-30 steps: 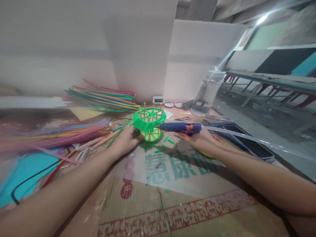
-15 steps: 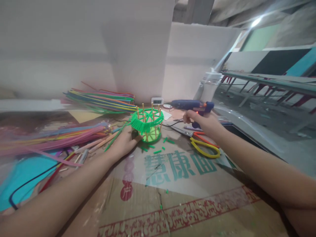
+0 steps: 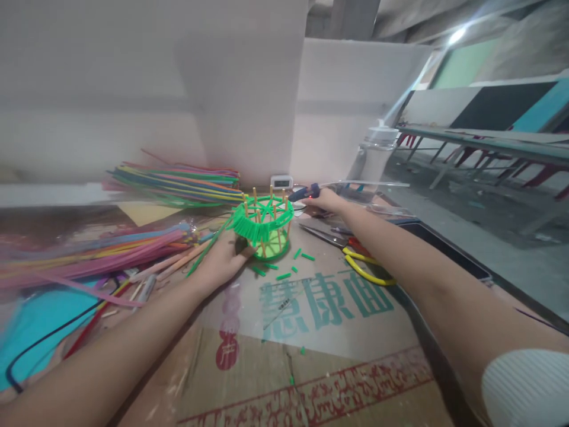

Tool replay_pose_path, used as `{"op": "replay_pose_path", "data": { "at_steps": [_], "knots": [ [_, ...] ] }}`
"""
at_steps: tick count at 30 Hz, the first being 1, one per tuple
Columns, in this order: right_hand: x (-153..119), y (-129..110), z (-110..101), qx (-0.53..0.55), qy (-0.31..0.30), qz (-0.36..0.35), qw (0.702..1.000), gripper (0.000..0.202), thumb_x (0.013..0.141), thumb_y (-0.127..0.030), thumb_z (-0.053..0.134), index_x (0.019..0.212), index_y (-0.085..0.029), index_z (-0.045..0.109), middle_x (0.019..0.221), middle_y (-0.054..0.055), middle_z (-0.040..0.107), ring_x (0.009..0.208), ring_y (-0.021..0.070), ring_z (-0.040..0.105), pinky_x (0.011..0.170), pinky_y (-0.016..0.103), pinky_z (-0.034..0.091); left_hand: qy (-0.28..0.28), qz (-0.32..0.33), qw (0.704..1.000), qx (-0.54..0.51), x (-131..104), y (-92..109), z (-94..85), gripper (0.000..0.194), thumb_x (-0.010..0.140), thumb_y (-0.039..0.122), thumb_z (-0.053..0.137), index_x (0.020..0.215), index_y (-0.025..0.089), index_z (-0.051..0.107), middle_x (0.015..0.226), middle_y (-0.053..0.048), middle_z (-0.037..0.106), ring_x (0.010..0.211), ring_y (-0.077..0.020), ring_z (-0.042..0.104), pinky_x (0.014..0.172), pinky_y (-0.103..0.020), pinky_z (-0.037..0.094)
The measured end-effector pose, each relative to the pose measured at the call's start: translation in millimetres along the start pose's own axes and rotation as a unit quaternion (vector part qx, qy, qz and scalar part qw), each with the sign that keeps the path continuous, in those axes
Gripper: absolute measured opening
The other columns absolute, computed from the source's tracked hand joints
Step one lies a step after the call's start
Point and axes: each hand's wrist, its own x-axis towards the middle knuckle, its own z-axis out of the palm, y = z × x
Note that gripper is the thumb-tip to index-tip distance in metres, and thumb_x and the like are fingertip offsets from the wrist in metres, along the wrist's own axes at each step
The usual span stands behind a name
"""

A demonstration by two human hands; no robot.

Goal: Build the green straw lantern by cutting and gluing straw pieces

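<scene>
My left hand [image 3: 226, 258] grips a small round craft frame [image 3: 263, 227] low on its left side, its fingers partly hidden behind the frame. Upright wooden sticks join the frame's green base and green ring, and short green pipe-cleaner pieces hang round part of the ring. Beyond its right side, my right hand [image 3: 328, 200] is closed round a blue hot glue gun [image 3: 303, 193]. The gun's nozzle points left, near the ring, and a clear glue stick [image 3: 368, 182] sticks out to the right. Several cut green bits [image 3: 283, 276] lie before the frame.
Scissors [image 3: 367, 270] with yellow and red handles lie under my right forearm. Bundles of coloured pipe cleaners [image 3: 178, 181] lie at the left and back. A small digital timer [image 3: 281, 182] stands by the wall, a clear bottle [image 3: 373, 155] to its right. Printed cardboard [image 3: 249, 379] covers the table.
My right hand has moved left and away from me with the glue gun, bringing it near the frame's right side. The left hand keeps its grip on the frame.
</scene>
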Motion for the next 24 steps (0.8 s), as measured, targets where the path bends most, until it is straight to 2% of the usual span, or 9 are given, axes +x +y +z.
{"op": "replay_pose_path", "data": {
  "at_steps": [4,7,10,11,13,15,19,24],
  "knots": [
    [-6.3,10.5,-6.6,-0.029,-0.014,-0.021,0.999,0.044,0.083,-0.053,0.068,0.102,-0.013,0.075,0.095,0.011,0.076,0.084,0.0222,0.068,0.072,0.028,0.048,0.004,0.011,1.0,0.01,-0.4,-1.9,0.9,0.028,0.093,0.034,0.057,0.117,0.021,0.061,0.11,-0.008,0.069,0.116,-0.03,0.06,0.103,-0.046,0.046],
    [-27.9,17.4,-21.4,-0.09,0.009,-0.032,0.995,0.048,0.079,-0.053,0.072,0.101,-0.011,0.076,0.092,0.015,0.076,0.086,0.0288,0.068,0.074,0.033,0.047,0.007,0.0,1.0,0.015,-0.5,-3.2,2.0,0.026,0.093,0.038,0.058,0.112,0.02,0.061,0.101,-0.007,0.07,0.106,-0.029,0.064,0.099,-0.045,0.048],
    [-62.3,15.3,-29.6,-0.141,0.058,-0.091,0.984,0.027,0.088,-0.034,0.063,0.099,-0.015,0.078,0.098,0.014,0.076,0.093,0.0286,0.068,0.078,0.034,0.046,0.011,0.007,0.999,0.033,0.0,-1.2,1.3,0.025,0.093,0.039,0.058,0.108,0.019,0.062,0.103,-0.008,0.07,0.102,-0.0283,0.065,0.096,-0.044,0.049],
    [-74.8,12.0,-29.0,-0.128,0.069,-0.146,0.979,0.022,0.089,-0.028,0.061,0.096,-0.016,0.078,0.099,0.013,0.076,0.093,0.0266,0.068,0.079,0.033,0.046,0.009,0.01,0.999,0.034,0.2,-0.2,0.8,0.025,0.093,0.039,0.057,0.107,0.019,0.063,0.104,-0.008,0.07,0.101,-0.0281,0.065,0.094,-0.043,0.05],
    [-97.8,2.9,-22.6,-0.071,0.047,-0.247,0.965,0.02,0.089,-0.023,0.06,0.094,-0.018,0.078,0.096,0.01,0.076,0.088,0.0223,0.067,0.077,0.031,0.047,0.0,0.013,1.0,0.027,0.3,1.2,0.0,0.023,0.094,0.039,0.056,0.104,0.019,0.064,0.101,-0.007,0.07,0.097,-0.0271,0.065,0.09,-0.041,0.051],
    [-114.8,-7.3,-11.5,-0.028,0.004,-0.303,0.953,0.019,0.09,-0.02,0.06,0.097,-0.019,0.078,0.095,0.008,0.076,0.086,0.02,0.067,0.078,0.03,0.047,-0.003,0.012,1.0,0.026,0.1,1.1,-0.2,0.022,0.094,0.039,0.056,0.101,0.019,0.064,0.096,-0.006,0.07,0.094,-0.0264,0.066,0.089,-0.041,0.051],
    [-125.2,-20.3,10.6,-0.04,-0.04,-0.346,0.936,0.022,0.091,-0.018,0.06,0.105,-0.021,0.078,0.093,0.007,0.075,0.083,0.0195,0.066,0.075,0.029,0.046,0.013,0.01,0.999,0.029,-0.3,-0.5,0.6,0.023,0.093,0.038,0.058,0.105,0.019,0.062,0.101,-0.007,0.069,0.1,-0.0276,0.064,0.093,-0.042,0.05],
    [-121.5,-23.7,18.9,-0.049,-0.08,-0.372,0.923,0.018,0.092,-0.018,0.058,0.095,-0.021,0.076,0.092,0.006,0.071,0.083,0.0192,0.064,0.076,0.03,0.044,-0.003,0.021,1.0,0.01,0.5,2.4,-0.4,0.021,0.092,0.035,0.057,0.107,0.021,0.063,0.109,-0.008,0.068,0.107,-0.0289,0.062,0.095,-0.044,0.048]
  ]
}}
